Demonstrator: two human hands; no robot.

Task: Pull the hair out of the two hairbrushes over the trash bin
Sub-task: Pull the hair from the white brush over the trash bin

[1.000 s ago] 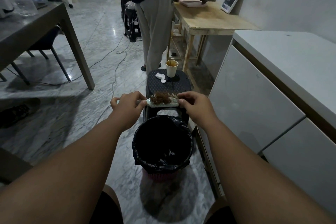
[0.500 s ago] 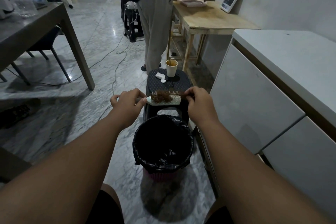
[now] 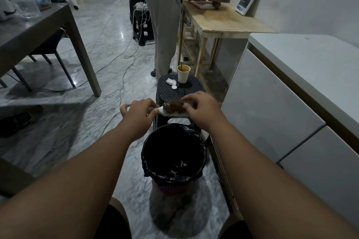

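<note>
A white hairbrush (image 3: 171,111) with a mat of brown hair (image 3: 174,106) in its bristles is held level above the far rim of the trash bin (image 3: 173,156), which is lined with a black bag. My left hand (image 3: 138,111) grips the brush by its handle. My right hand (image 3: 200,107) covers the brush's right end, with its fingertips pinched into the hair. Only one hairbrush is in view.
Just beyond the bin stands a black stool (image 3: 179,89) with a paper cup (image 3: 183,73) and a crumpled tissue (image 3: 172,83). A person (image 3: 165,21) stands at a wooden table (image 3: 223,19). White cabinets (image 3: 281,103) are right, a grey table (image 3: 38,31) left, cables (image 3: 124,68) on the floor.
My right hand has moved left from the brush's end onto the bristles and now pinches the hair. The left hand keeps its hold on the handle.
</note>
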